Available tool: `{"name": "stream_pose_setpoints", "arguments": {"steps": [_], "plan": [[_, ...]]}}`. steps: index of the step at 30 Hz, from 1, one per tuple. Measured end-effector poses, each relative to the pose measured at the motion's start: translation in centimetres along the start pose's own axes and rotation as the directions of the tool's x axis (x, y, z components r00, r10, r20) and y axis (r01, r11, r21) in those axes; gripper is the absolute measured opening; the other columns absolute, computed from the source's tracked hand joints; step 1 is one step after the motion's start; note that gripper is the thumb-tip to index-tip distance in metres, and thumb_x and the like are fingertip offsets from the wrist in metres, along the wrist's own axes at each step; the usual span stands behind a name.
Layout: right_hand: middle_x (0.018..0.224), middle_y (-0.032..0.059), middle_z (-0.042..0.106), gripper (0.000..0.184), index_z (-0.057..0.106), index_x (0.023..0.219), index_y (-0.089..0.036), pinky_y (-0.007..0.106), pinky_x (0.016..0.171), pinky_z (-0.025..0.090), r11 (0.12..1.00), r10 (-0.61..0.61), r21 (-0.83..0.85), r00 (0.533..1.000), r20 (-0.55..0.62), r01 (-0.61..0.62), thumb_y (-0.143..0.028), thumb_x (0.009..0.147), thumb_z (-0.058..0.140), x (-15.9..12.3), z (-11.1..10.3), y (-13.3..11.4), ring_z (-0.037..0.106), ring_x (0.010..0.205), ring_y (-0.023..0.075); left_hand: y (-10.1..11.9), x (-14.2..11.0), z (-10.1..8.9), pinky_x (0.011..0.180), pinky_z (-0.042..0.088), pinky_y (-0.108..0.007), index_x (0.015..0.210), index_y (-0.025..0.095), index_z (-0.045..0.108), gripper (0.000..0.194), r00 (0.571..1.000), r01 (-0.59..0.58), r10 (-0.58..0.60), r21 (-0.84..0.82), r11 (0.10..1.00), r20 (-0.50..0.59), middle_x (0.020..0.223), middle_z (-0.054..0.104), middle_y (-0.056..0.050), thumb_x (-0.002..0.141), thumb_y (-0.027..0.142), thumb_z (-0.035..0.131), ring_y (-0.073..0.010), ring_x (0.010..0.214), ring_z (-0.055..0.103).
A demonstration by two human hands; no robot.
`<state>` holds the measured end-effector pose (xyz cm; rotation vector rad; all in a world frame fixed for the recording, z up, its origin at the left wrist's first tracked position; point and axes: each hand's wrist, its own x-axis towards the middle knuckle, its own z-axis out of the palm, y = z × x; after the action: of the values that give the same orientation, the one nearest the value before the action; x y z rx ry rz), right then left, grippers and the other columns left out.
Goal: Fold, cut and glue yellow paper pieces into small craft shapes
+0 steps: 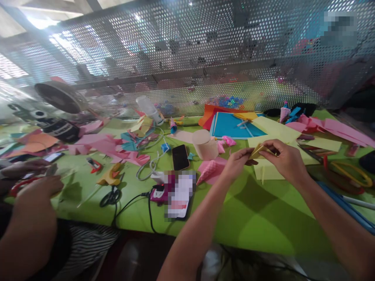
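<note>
Green surface is a total craft explosion lol. Pale cylinder just right of center, dark phone left of it, lit phone at 6 o'clock, purple power strip at 7, pink paper scraps at 9, blue-topped sheet stack at 2, pale yellow sheets around 3.

Coloured paper scraps suggest a craft workspace.
</note>
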<state>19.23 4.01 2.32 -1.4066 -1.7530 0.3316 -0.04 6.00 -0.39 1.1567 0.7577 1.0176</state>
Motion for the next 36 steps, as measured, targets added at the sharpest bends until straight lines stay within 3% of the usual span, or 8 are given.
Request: {"name": "stream_pose_setpoints", "arguments": {"steps": [25,29,31,36], "plan": [[0.088,0.0019,0.074,0.029,0.068,0.115,-0.027,0.031,0.066,0.050,1.000,0.006,-0.006,1.000,-0.012,-0.006,-0.041,0.089,0.073,0.0,-0.3,-0.8,0.069,0.076,0.0207,0.2,-0.2,0.6,0.077,0.058,-0.027,0.114,0.012,0.074,0.026,0.997,-0.060,0.065,0.145,0.988,-0.029,0.105,0.075,-0.010,0.090,0.015,0.065,-0.0131,0.075,0.071],[0.102,0.0085,0.069,0.030,0.072,0.114,-0.025,0.038,0.084,0.055,0.989,-0.147,-0.038,0.983,-0.106,0.144,-0.043,0.089,0.072,0.5,-0.6,-0.6,0.068,0.092,0.0243,-0.1,0.0,0.4,0.075,0.058,-0.027,0.112,0.011,0.074,0.024,0.996,-0.067,0.073,0.117,0.991,-0.045,0.103,0.075,-0.010,0.089,0.017,0.066,-0.0127,0.073,0.071],[0.109,0.0097,0.070,0.030,0.074,0.114,-0.026,0.042,0.094,0.053,0.982,-0.187,-0.026,0.977,-0.101,0.185,-0.045,0.090,0.071,0.7,-0.7,-0.3,0.067,0.102,0.0269,-0.3,0.1,0.3,0.076,0.058,-0.027,0.111,0.011,0.074,0.024,0.996,-0.074,0.079,0.109,0.991,-0.045,0.101,0.075,-0.009,0.089,0.017,0.066,-0.0129,0.073,0.070],[0.096,0.0038,0.077,0.024,0.077,0.095,-0.028,0.040,0.082,0.054,0.992,-0.044,0.115,0.999,-0.019,0.046,-0.050,0.090,0.070,0.6,-0.4,0.5,0.071,0.089,0.0248,-0.5,0.0,0.2,0.076,0.057,-0.028,0.113,0.013,0.074,0.025,0.996,-0.089,0.092,0.145,0.986,-0.020,0.100,0.074,-0.008,0.090,0.020,0.066,-0.0138,0.075,0.071]]}}
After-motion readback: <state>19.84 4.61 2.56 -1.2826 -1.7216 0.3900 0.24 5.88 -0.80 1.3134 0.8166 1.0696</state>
